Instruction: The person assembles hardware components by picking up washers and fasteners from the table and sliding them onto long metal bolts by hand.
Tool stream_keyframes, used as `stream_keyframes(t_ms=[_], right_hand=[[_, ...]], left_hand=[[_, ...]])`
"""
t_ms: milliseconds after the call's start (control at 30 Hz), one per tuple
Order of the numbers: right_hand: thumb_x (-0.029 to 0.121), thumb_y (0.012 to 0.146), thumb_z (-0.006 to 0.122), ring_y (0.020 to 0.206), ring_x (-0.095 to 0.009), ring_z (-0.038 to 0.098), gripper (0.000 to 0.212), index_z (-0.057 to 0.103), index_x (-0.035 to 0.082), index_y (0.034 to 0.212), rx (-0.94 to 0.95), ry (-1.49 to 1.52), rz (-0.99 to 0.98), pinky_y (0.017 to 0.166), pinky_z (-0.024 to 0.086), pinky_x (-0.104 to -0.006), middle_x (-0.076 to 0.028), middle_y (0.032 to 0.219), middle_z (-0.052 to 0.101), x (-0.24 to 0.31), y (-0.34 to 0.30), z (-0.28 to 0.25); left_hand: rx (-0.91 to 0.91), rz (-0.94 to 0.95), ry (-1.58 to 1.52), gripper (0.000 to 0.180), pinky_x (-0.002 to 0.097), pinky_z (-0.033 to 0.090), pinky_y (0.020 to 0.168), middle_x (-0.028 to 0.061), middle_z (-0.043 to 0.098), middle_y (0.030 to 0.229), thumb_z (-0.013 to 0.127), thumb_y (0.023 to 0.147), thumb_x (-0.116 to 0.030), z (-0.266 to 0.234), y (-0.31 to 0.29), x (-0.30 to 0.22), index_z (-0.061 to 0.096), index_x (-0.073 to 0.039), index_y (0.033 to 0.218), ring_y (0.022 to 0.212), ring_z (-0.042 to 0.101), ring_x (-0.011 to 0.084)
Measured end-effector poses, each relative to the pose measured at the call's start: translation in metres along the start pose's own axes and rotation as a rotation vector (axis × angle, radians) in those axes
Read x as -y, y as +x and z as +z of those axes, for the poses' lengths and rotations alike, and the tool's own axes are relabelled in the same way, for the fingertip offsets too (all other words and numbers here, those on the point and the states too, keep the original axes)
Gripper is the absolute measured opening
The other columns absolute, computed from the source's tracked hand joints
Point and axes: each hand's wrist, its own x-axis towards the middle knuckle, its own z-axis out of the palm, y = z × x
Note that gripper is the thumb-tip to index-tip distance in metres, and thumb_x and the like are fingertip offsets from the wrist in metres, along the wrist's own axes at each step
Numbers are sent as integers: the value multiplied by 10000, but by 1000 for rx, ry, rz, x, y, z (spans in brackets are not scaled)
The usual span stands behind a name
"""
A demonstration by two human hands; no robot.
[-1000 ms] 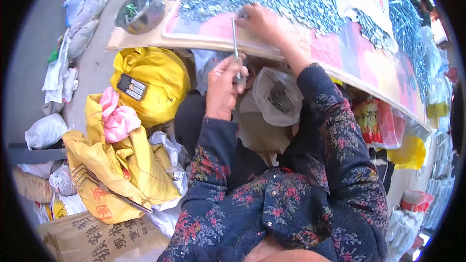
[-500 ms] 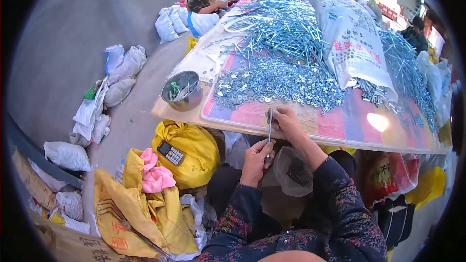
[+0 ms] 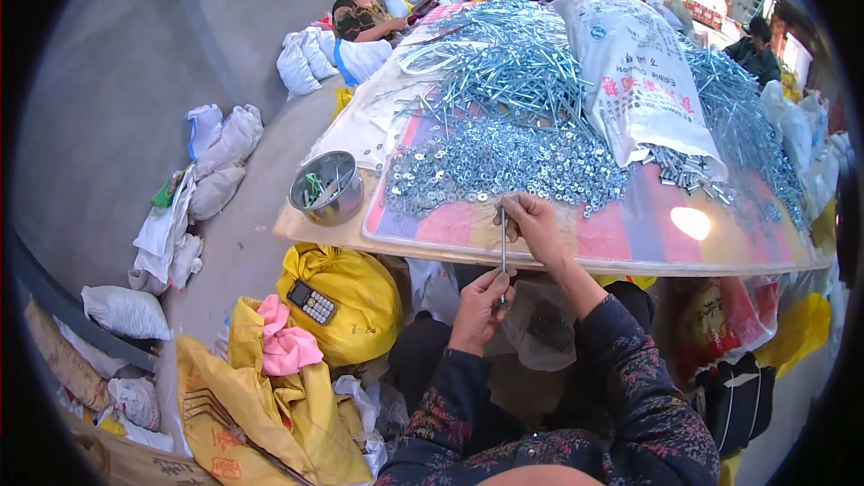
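A long, thin metal bolt [image 3: 504, 247] stands nearly upright between my hands at the table's front edge. My left hand [image 3: 478, 313] grips its lower end, just below the edge. The fingers of my right hand [image 3: 537, 223] pinch its upper end, over the tabletop; whether they also hold a small part there is hidden. Just beyond my right hand spreads a heap of metal washers [image 3: 504, 162]. Behind the washers lies a big pile of long bolts [image 3: 513, 45]. Short metal tubes [image 3: 688, 171] spill from the mouth of a white woven sack [image 3: 630, 72].
A metal bowl [image 3: 346, 204] with small items stands at the table's left corner. Below hangs a clear plastic bag [image 3: 540, 342]. To the left sit a yellow sack [image 3: 373, 306] with a keypad phone [image 3: 311, 302] and a pink cloth [image 3: 286, 342]. Other people sit farther off.
The view has shifted slightly. Both hands stay on the bolt at the table edge, with only small finger movement.
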Motion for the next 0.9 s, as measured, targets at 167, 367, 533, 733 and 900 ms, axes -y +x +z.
stream_keyframes(t_ms=[167, 367, 533, 733, 900], right_hand=[[92, 871, 577, 650, -262, 588, 106, 612, 15, 934, 220, -862, -427, 602, 470, -347, -160, 739, 608, -17, -22, -11], [138, 903, 518, 824, -334, 636, 169, 587, -3, 964, 166, -864, -411, 691, 476, -393, -184, 864, 646, -12, 12, 6], [199, 892, 539, 948, -335, 595, 196, 623, 78, 1022, 66, -1312, -647, 798, 477, -410, -117, 1068, 631, -39, 68, -13], [151, 867, 520, 960, -300, 614, 212, 649, 92, 1025, -64, -1424, -516, 804, 504, -435, -90, 1051, 631, -39, 35, -50], [172, 874, 556, 867, -325, 642, 211, 667, 62, 1016, -248, -940, -238, 801, 497, -392, -148, 963, 654, -20, 17, -61]], left_hand=[[-34, -73, -57, 168, 216, 368, 430, -7, 594, 745, 637, 873, -170, -16, 6, 0, 653, -73, 1009, 630, 542, 56], [-252, 137, 5, 168, 185, 318, 380, 14, 607, 710, 642, 854, -179, -13, 6, -22, 644, -43, 954, 544, 533, 65], [-135, 27, -109, 195, 176, 334, 366, 25, 603, 680, 665, 870, -171, -14, 25, -11, 644, -15, 984, 522, 525, 52], [-97, 10, -160, 200, 168, 339, 356, 28, 608, 679, 679, 868, -167, -13, 13, -8, 644, -15, 994, 497, 512, 45], [-177, 19, -184, 197, 172, 339, 358, 24, 603, 673, 676, 870, -162, -14, 9, -10, 643, -14, 996, 493, 506, 43]])
